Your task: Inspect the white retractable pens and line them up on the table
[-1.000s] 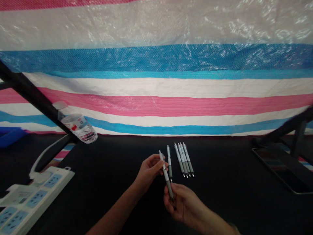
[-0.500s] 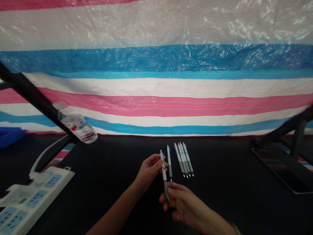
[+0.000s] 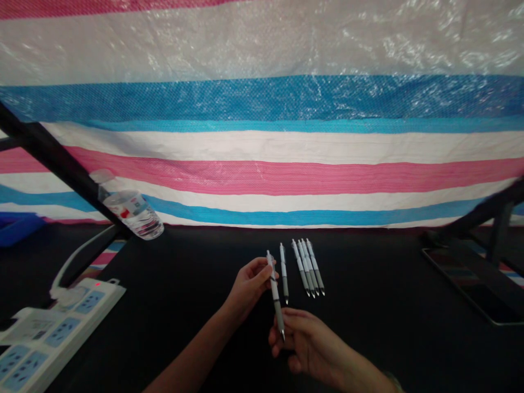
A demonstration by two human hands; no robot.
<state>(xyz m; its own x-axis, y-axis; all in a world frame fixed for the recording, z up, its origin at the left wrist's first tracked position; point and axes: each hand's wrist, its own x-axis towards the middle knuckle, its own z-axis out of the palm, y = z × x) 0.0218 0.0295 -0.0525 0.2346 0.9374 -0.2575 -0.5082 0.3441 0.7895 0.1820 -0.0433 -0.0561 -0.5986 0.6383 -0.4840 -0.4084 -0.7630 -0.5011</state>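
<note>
A white pen (image 3: pixel 274 287) with a grey grip slants between my two hands above the black table. My left hand (image 3: pixel 252 281) pinches its upper part near the clip, thumb in front. At the lower end, my right hand (image 3: pixel 303 337) has its thumb beside the grey grip and its curled fingers behind; the metal tip shows in front of them. Just right of the held pen lies a single similar pen (image 3: pixel 284 273). Farther right, a group of several matching pens (image 3: pixel 308 267) lies side by side, tips toward me.
A white power strip (image 3: pixel 77 322) with a plug in it lies at the left. Behind it a clear water bottle (image 3: pixel 139 215) leans by a black bar (image 3: pixel 69 169). A dark phone-like device (image 3: pixel 470 286) rests at right. A striped sheet (image 3: pixel 286 177) hangs behind the table.
The pen's lower end has swung slightly right, and its tip shows more plainly. My right hand has shifted slightly, its thumb less over the grip. The pens on the table stay put.
</note>
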